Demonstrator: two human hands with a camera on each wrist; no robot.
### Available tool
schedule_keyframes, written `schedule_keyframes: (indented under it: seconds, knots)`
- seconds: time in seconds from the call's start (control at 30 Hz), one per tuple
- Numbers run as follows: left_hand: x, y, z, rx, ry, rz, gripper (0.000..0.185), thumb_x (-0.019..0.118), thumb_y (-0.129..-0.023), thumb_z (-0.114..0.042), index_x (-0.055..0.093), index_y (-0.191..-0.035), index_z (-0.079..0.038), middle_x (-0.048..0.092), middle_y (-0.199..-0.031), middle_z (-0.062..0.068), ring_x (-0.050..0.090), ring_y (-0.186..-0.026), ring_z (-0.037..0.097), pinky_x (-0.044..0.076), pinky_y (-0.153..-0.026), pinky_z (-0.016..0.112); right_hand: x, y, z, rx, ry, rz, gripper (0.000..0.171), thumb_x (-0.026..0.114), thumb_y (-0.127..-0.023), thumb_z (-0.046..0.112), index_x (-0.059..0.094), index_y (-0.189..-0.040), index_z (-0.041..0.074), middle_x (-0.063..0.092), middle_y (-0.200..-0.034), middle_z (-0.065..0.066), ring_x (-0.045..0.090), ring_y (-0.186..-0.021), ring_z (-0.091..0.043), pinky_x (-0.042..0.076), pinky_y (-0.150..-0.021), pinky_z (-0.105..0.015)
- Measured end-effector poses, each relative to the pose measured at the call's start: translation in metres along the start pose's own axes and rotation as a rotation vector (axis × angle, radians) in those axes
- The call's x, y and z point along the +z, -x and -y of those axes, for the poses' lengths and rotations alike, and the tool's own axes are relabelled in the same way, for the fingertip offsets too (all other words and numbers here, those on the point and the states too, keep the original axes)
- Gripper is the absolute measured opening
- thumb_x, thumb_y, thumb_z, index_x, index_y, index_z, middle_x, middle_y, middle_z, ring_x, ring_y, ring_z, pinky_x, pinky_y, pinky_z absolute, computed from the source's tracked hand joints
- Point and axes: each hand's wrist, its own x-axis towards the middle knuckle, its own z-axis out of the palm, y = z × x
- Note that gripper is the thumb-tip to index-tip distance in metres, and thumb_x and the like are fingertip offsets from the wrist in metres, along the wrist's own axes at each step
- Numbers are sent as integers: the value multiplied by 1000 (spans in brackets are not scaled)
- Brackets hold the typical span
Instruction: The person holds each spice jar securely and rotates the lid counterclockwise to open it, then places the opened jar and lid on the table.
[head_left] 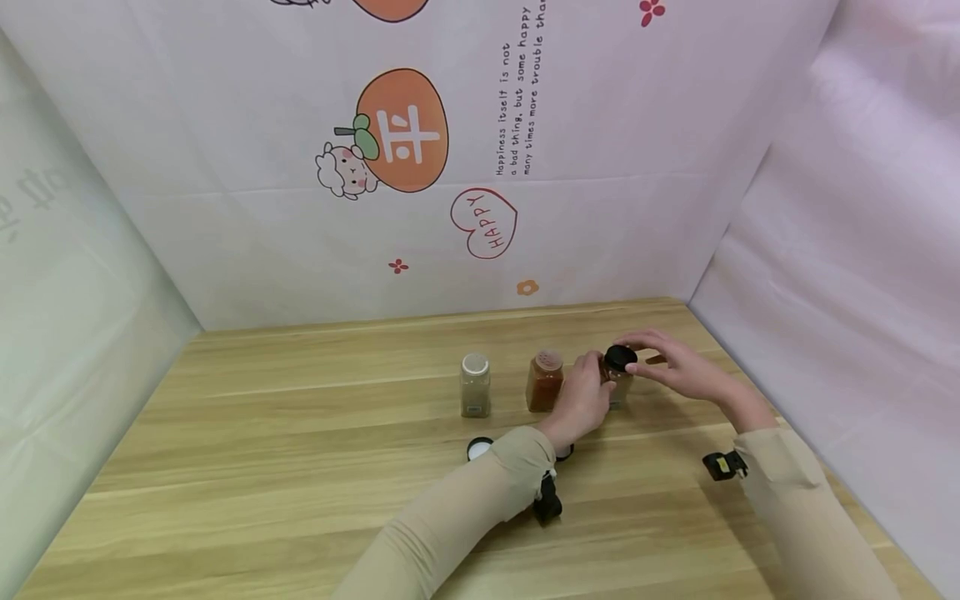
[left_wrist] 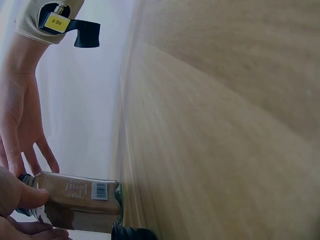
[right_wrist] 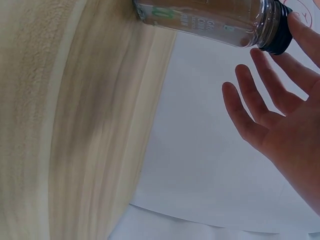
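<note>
A clear spice jar (left_wrist: 82,200) of brown powder stands at the right end of a row, with a barcode label on its side. My left hand (head_left: 583,400) grips this jar near its neck, thumb pressed on the glass in the left wrist view. Over it, my right hand (head_left: 678,368) pinches the black screw lid (head_left: 620,358) on the jar's mouth between thumb and forefinger; the other fingers are spread. Just left of my left hand is a jar of red spice (head_left: 544,388) with a perforated top, partly covered by that hand.
A jar of pale powder (head_left: 476,392) stands farther left, without a black lid. One loose black lid (head_left: 480,448) lies upturned on the wooden table (head_left: 225,467); another lid (head_left: 566,453) shows partly behind my left wrist. White printed cloth walls (head_left: 247,233) enclose the table.
</note>
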Motion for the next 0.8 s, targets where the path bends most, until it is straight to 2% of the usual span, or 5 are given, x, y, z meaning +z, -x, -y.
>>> schedule_keyframes:
  seconds: [0.2, 0.5, 0.63, 0.8]
  knots:
    - [1, 0, 1, -3, 19, -6, 40, 59, -94, -22, 47, -130, -10, 54, -121, 5, 57, -107, 12, 49, -84, 21, 3, 2, 2, 64, -17, -65, 45, 62, -93, 24, 51, -131, 3, 51, -132, -18, 51, -116, -41, 47, -89, -57]
    - [1, 1, 2, -12, 42, -13, 41, 60, -94, -22, 46, -130, -9, 54, -123, 6, 58, -107, 14, 50, -85, 22, 11, 0, 5, 174, 69, -173, 45, 70, -86, 36, 61, -117, 4, 55, -128, -19, 53, -114, -40, 48, -85, -58]
    - [1, 0, 3, -8, 39, -11, 40, 60, -94, -22, 47, -130, -9, 54, -124, 6, 58, -108, 13, 50, -85, 22, 15, 0, 4, 168, 82, -213, 45, 72, -84, 35, 62, -115, 3, 55, -126, -19, 54, -112, -37, 49, -84, -56]
    - [1, 0, 3, -2, 36, -4, 37, 59, -94, -22, 47, -128, -10, 54, -121, 5, 58, -106, 12, 49, -83, 21, 18, 0, 4, 95, 113, -250, 39, 72, -84, 29, 63, -112, 3, 59, -121, -18, 55, -109, -35, 49, -82, -54]
